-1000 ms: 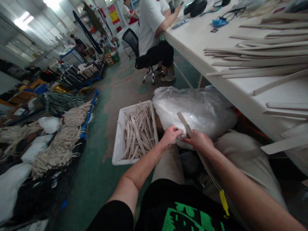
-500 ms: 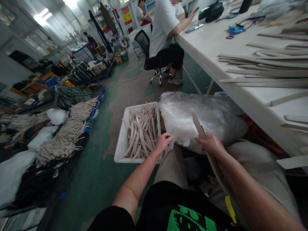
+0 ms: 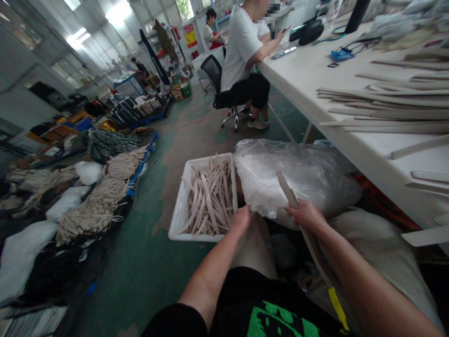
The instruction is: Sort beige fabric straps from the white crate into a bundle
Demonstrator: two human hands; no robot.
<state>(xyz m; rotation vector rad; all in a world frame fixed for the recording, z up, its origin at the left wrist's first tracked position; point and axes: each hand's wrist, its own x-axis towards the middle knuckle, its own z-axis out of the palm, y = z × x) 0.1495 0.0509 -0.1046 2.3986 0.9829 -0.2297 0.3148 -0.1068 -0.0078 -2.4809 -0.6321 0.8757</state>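
My right hand (image 3: 309,216) is closed round a flat beige strap (image 3: 286,189). One end of the strap points up past my fingers, and the rest runs down along my forearm, where a yellow tag (image 3: 337,306) shows. Over my knee, my left hand (image 3: 242,218) is closed with its back to me, so whatever it pinches is hidden. Just beyond that hand lies a clear plastic bag (image 3: 270,161). On the left, a white plastic crate (image 3: 174,222) holds many loose beige straps (image 3: 210,201).
A white table (image 3: 298,79) on the right carries more beige straps (image 3: 379,112), glasses and a phone. Past its corner a person (image 3: 242,51) sits on an office chair. Bundled straps (image 3: 91,206) and white sacks lie along the left over the green floor (image 3: 140,262).
My left hand has turned so its back faces me, and its fingertips no longer show. My right hand still grips the strap. The whole view has shifted slightly.
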